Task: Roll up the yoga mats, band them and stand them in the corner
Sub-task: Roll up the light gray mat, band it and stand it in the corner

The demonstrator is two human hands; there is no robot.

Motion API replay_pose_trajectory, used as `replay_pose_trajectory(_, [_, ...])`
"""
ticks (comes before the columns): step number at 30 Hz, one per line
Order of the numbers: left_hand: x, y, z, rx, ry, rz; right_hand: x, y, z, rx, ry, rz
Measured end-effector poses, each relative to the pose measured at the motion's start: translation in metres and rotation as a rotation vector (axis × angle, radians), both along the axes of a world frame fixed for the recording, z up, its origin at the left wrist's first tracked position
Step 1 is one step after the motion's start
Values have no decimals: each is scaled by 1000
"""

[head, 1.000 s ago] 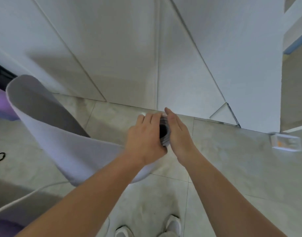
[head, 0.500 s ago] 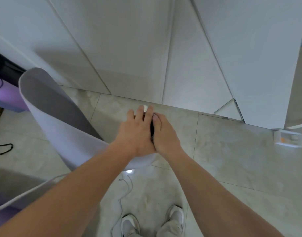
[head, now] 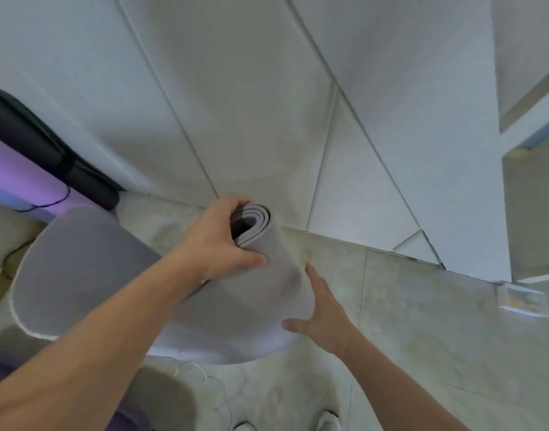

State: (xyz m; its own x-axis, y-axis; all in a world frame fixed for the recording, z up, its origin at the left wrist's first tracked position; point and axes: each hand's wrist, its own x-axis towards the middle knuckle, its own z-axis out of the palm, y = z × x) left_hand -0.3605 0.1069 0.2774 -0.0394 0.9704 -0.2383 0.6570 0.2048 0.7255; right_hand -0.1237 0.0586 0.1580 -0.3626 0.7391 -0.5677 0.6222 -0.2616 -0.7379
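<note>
At the far left, two finished rolls, a black rolled mat (head: 33,141) and a purple rolled mat (head: 21,178), lean against the white wall panels (head: 235,104); a dark band shows around the purple one. They take up that end of the wall, so you have little room to swing anything that way.

Next comes the loose tail of the grey yoga mat (head: 80,265), which bows out wide to your left and curls back along the floor (head: 422,337). This is the main risk: the tail is heavy and springy, and its pull could unwind the core or make the turns slide sideways into a cone.

Your left hand (head: 218,241) grasps the top end of the upright roll, fingers hooked over the rim and thumb pressing the outer wrap. The spiral there looks loose, with a hollow centre, so if you ease that grip the layers will likely spring open. Your right hand (head: 321,309) lies flat with fingers spread against the roll's right flank; it grasps nothing, so it only steadies and cannot stop a slip.

Near your feet a thin white cable (head: 192,368) loops under the mat's lower edge and could snag or be rolled in.

To the right, the floor is open up to a small white box (head: 523,299) by the wall corner. I see no band within reach.
</note>
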Motion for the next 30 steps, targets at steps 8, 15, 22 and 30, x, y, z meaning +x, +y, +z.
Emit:
replay_pose_trajectory(8, [-62, -34, 197, 89, -495, 292, 10, 81, 203, 577, -281, 409])
replay_pose_trajectory(15, [-76, -77, 280, 116, -733, 425, -1, 97, 373, 829, -393, 556])
replay_pose_trajectory(22, [-101, -91, 374, 72, -287, 405, -45, 68, 458, 1016, -509, 620])
replay_pose_trajectory(30, [-34, -86, 398, 228, 1036, -317, -98, 29, 517, 1130, -574, 672])
